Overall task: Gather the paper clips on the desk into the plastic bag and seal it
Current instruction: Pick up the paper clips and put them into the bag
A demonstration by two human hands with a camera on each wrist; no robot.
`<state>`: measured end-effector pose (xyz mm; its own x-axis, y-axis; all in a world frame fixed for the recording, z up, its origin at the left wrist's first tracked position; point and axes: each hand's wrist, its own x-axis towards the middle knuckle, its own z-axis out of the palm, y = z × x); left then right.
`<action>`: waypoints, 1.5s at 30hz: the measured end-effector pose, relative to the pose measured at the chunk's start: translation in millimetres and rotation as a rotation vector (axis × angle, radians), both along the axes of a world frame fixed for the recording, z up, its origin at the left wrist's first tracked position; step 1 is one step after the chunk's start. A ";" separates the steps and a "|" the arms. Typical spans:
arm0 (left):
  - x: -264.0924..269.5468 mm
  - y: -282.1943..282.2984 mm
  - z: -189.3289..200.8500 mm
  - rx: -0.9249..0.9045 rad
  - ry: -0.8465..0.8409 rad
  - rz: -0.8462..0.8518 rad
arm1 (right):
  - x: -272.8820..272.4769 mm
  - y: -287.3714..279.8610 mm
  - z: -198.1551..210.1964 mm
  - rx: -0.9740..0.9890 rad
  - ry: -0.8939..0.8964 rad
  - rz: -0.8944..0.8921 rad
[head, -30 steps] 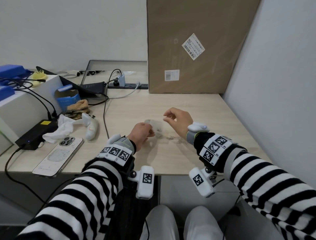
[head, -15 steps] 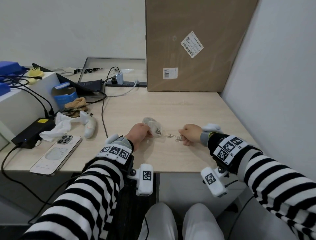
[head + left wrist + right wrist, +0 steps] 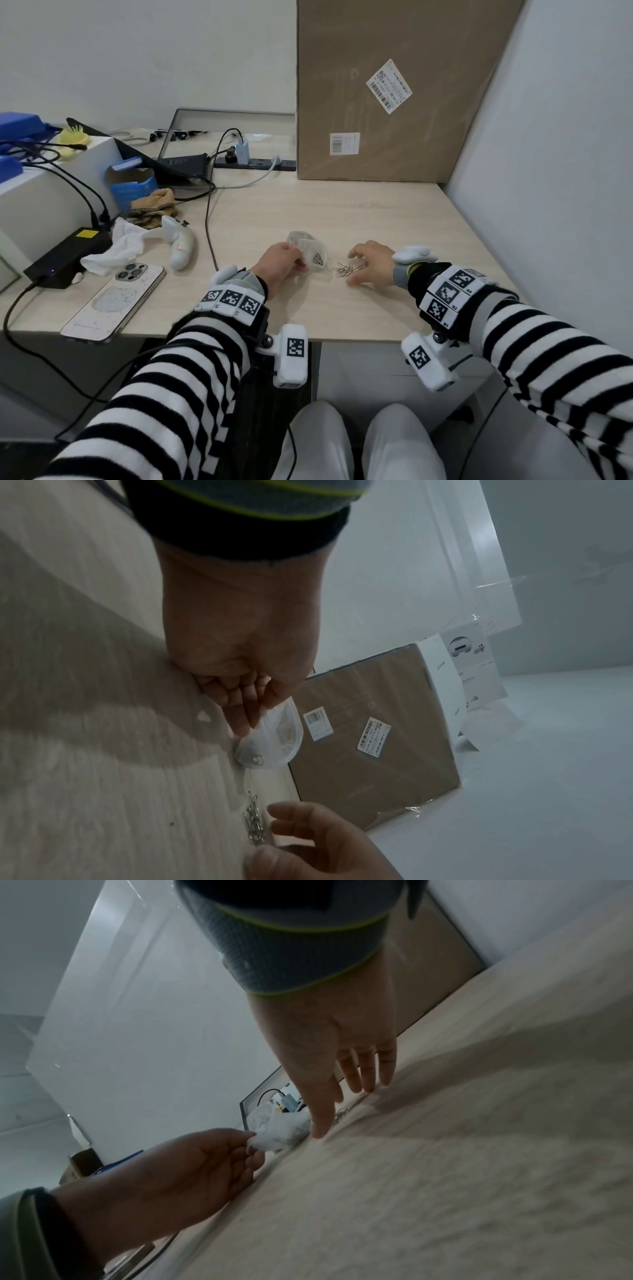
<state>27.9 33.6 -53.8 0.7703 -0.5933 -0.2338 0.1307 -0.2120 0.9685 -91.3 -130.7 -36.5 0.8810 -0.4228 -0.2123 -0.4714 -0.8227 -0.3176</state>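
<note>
Right hand (image 3: 371, 262) now spread beside paper clips (image 3: 346, 269).

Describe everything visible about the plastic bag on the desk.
The plastic bag is small, clear and crumpled, made of thin film, and lies on the light wooden desk near its front edge. The left hand pinches its near end with fingertips. A few metal paper clips show inside it. A loose pile of clips lies just beside it, under the right hand, which does not touch the bag. Whether its mouth is open cannot be told.
</note>
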 end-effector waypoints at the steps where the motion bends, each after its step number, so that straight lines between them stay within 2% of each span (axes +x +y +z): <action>1: -0.3 0.0 0.2 -0.005 -0.001 0.001 | 3.4 3.6 -2.4 -0.013 -0.003 0.017; 5: -0.8 0.1 0.0 -0.009 -0.017 -0.002 | 16.0 17.5 -3.2 -0.030 -0.022 0.059; 12: 3.0 -0.9 -4.9 -0.007 -0.003 -0.006 | 27.8 25.2 4.4 -0.147 0.116 0.134; 20: 2.4 -0.8 -5.6 -0.007 -0.023 -0.010 | 28.3 26.9 8.1 -0.108 0.142 0.126; 23: 0.9 -0.1 -4.2 -0.009 -0.020 -0.016 | 22.6 24.7 9.0 -0.091 0.057 0.093; 27: 1.1 -1.2 -4.4 -0.024 0.011 -0.018 | 16.6 15.6 6.6 0.057 -0.091 -0.035; 31: -0.4 -0.4 -2.5 -0.021 0.009 -0.013 | 16.0 5.0 3.4 0.234 -0.387 -0.232; 36: -2.4 1.2 -0.7 -0.041 0.010 -0.015 | 31.1 19.8 19.6 0.427 -0.655 -0.201; 40: -3.5 0.5 0.3 -0.052 0.009 -0.018 | 44.1 47.6 23.1 0.415 -0.660 -0.073; 45: -1.4 1.4 -0.6 -0.037 0.005 -0.032 | 49.5 54.8 11.2 0.378 -0.620 -0.035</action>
